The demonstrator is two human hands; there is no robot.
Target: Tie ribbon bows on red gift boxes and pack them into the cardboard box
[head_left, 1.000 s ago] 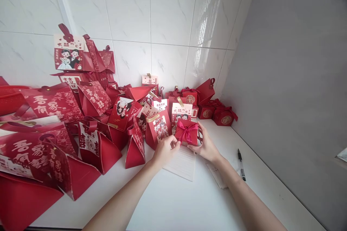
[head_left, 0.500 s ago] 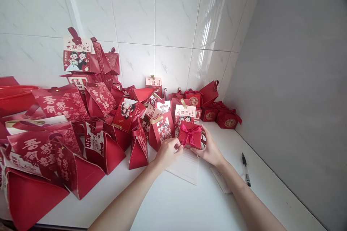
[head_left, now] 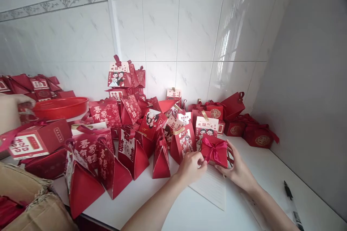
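**Small square red card box (head_left: 222,158) gripped between four and five o'clock**

Clock positions run from the middle of the view. A white tabletop (head_left: 200,218) bears printed red card favour boxes (head_left: 135,160), massed mostly between six and nine o'clock. At eight, an open brown corrugated carton (head_left: 46,213) contains deep-red things, cut off by the view's edge. At nine sits a round red plastic basin (head_left: 73,108); another person's hand (head_left: 25,101) is at its rim, contact unclear.

The wearer's right hand (head_left: 240,173) grasps the small box, thumb underneath, fingers along its three o'clock side, forearm slanting in from five. The left hand (head_left: 192,168) is curled, knuckles up, fingertips drawn in at the box's seven o'clock corner; whether they pinch card or the magenta satin ribbon (head_left: 214,148) bowed across its face, I cannot tell. At four lies a black-and-clear plastic pen (head_left: 292,202).
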